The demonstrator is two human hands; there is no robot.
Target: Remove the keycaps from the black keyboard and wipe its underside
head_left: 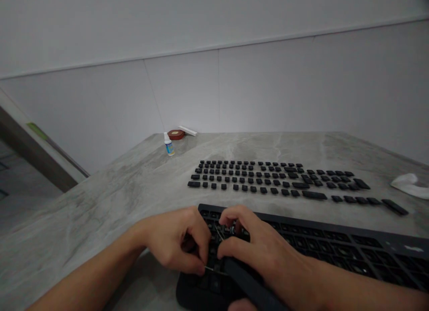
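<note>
A black keyboard (301,244) lies in front of me, most of its key places bare of caps. My left hand (182,241) is closed over its left end, thumb and forefinger pinching a thin wire (214,270). My right hand (258,248) is curled around a long dark handle (250,282), which slants down toward the bottom edge. The handle and wires look like a wire keycap puller. Another thin wire shows by the right fingertips. Dark caps appear below the hands at the keyboard's left end; the fingers partly hide that area.
Beyond the keyboard, loose black keycaps (251,180) lie in rows on the grey marbled table (140,181). A small white spray bottle (169,145) stands farther back, near a reddish-brown case (176,134) and a white strip (187,131). Something white and crumpled (410,185) lies at right.
</note>
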